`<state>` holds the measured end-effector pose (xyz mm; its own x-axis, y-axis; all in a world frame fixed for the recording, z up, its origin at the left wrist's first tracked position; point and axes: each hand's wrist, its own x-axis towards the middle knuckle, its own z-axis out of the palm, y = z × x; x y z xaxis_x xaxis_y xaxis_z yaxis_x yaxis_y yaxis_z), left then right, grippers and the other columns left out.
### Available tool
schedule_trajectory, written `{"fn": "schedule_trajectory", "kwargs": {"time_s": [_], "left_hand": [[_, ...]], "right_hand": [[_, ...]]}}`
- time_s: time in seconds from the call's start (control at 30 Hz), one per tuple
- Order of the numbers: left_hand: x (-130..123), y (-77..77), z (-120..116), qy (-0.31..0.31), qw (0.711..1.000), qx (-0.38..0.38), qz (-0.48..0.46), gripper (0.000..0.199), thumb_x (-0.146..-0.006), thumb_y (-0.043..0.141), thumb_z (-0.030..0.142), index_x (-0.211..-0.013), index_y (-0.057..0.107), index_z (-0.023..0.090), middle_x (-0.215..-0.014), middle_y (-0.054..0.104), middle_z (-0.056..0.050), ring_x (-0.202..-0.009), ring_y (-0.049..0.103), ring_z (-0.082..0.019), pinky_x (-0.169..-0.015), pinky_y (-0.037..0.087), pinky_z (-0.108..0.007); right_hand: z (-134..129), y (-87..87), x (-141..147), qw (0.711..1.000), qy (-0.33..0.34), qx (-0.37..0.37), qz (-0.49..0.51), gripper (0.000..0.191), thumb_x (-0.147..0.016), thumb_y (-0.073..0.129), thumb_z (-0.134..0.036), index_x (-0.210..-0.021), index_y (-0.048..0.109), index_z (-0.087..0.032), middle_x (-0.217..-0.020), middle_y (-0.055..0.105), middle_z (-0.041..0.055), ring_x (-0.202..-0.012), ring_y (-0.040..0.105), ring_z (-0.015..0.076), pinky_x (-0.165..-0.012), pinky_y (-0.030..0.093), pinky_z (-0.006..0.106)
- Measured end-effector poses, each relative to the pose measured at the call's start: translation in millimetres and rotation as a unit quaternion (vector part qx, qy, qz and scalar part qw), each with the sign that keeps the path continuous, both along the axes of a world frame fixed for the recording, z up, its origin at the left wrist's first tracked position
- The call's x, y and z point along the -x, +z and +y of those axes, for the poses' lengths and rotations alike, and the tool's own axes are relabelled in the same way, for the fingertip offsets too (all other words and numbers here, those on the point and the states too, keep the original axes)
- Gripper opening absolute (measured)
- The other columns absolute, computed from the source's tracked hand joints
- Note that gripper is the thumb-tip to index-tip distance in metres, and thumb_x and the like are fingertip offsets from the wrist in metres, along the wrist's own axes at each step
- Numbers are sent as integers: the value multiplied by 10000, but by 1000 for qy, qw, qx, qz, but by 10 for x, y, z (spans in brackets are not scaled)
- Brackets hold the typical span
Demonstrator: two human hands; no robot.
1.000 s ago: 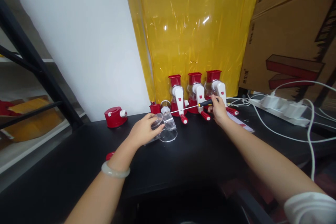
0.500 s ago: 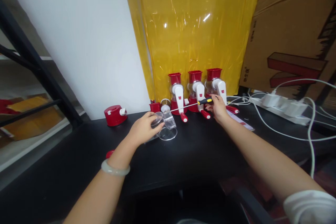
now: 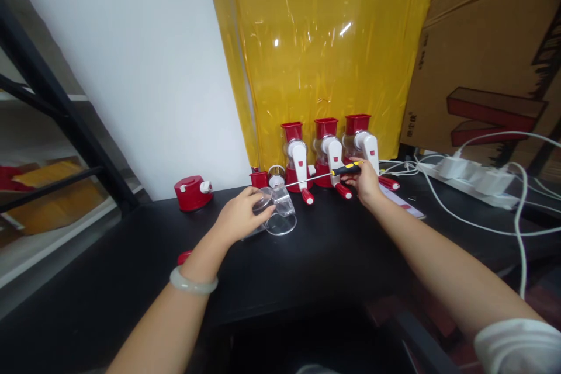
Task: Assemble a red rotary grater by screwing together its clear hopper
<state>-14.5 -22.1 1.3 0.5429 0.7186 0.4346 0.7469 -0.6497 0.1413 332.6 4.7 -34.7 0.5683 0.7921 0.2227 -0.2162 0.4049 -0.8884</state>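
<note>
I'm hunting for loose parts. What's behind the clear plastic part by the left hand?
Behind the clear plastic part, a small red piece and a metal drum show; the drum's lower end is covered.

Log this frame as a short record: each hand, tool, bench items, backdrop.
left hand: holds clear part
right hand: grips screwdriver
screwdriver tip: at clear part, exact contact unclear
behind hands: three upright grinders in a row, metal drum to their left
far left on table: red base
right: power strip, white cables
backdrop: yellow sheet, carton
</note>
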Motion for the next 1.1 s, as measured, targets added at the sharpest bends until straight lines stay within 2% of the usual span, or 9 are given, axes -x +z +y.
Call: {"fn": "schedule_trajectory", "kwargs": {"time_s": [0.17,0.27,0.43,0.53,0.6,0.7,0.9,1.0,1.1], "left_hand": [[-12,7,-15,-7,1000,-2,1,416,-953,516,559,-1082,726,224,-1146,645,-82,-875,658,-223,-784,525,-368],[-28,13,-29,-6,1000,2,1,406,-948,526,544,-1067,730,214,-1158,643,-86,-902,662,-235,-806,526,-381],[-31,16,-33,-8,1000,6,-2,403,-947,530,539,-1101,722,220,-1177,644,-82,-924,665,-237,-810,524,-376],[-24,13,-27,-6,1000,3,2,409,-949,520,546,-1066,728,214,-1160,643,-85,-881,662,-226,-790,522,-371],[-22,8,-24,-5,1000,1,1,409,-948,518,550,-1050,730,215,-1152,644,-85,-873,661,-225,-782,521,-369],[-22,1,-22,-12,1000,0,-3,400,-948,522,543,-1090,723,227,-1169,646,-82,-905,661,-230,-800,520,-370],[-30,18,-32,-6,1000,5,0,399,-947,527,541,-1062,729,217,-1156,646,-88,-879,659,-229,-777,524,-374],[-28,21,-29,-8,1000,5,-1,394,-946,532,539,-1059,732,219,-1155,647,-88,-879,661,-228,-795,527,-378],[-22,13,-23,-11,1000,4,-4,392,-946,535,536,-1088,726,224,-1165,647,-85,-912,664,-233,-815,527,-374]], "right_hand": [[36,-36,-25,1000,-18,11,-18,335,-876,622,-524,-1001,514,-233,-528,524,-79,-374,511,106,-375,412,193],[32,-38,-22,999,-34,20,-36,367,-876,614,-578,-947,525,-229,-462,462,-99,-335,456,94,-358,384,185],[13,-13,-2,999,-23,35,2,237,-959,407,-444,-970,515,-234,-595,612,-48,-395,569,114,-371,422,191],[19,-4,-7,999,-8,31,22,180,-935,375,-306,-1017,518,-234,-654,645,-41,-451,623,123,-388,447,192],[30,-7,-18,999,-4,33,24,177,-920,401,-285,-1037,524,-231,-648,641,-41,-449,620,124,-385,444,189],[47,-26,-30,1000,-8,29,8,194,-910,516,-373,-1042,530,-232,-627,628,-45,-423,590,117,-378,430,185],[53,-54,-16,998,-55,7,-23,428,-807,685,-586,-1000,506,-248,-516,492,-111,-348,478,94,-364,395,188],[35,-38,-10,998,-54,21,-34,341,-887,572,-570,-977,518,-246,-507,498,-96,-334,467,98,-347,375,191],[13,-19,-10,998,-26,49,-3,251,-955,398,-441,-969,540,-235,-545,573,-47,-374,531,118,-364,408,199]]}}
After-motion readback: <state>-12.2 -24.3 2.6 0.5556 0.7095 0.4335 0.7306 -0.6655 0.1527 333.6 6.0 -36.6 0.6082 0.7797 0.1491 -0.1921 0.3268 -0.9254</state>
